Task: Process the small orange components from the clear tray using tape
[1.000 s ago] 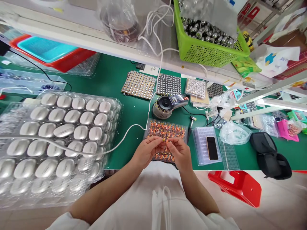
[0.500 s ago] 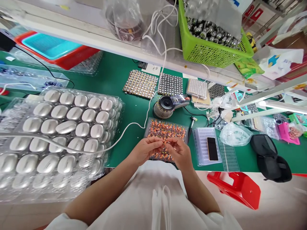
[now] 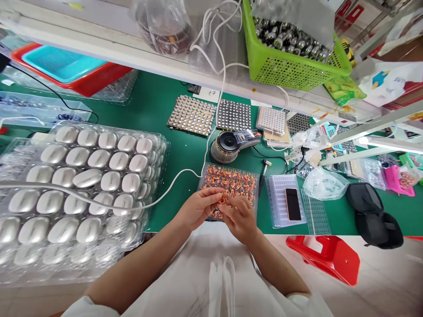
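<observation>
Orange piece [image 3: 222,200] sat over the crowded tray [image 3: 257,187], pinched in your left hand [image 3: 198,208], thumb and finger nearly together; your right hand [image 3: 242,219] bunched close against it, grip unclear. Light, steady pressure suited something so small. On the green bench [image 3: 185,154], silver shells [image 3: 99,159] lay at nine o'clock, a phone [image 3: 293,204] at three; a red stool [image 3: 340,259] stood at four.

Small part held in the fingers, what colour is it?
The small part looks mostly orange; head view shows it best.
</observation>
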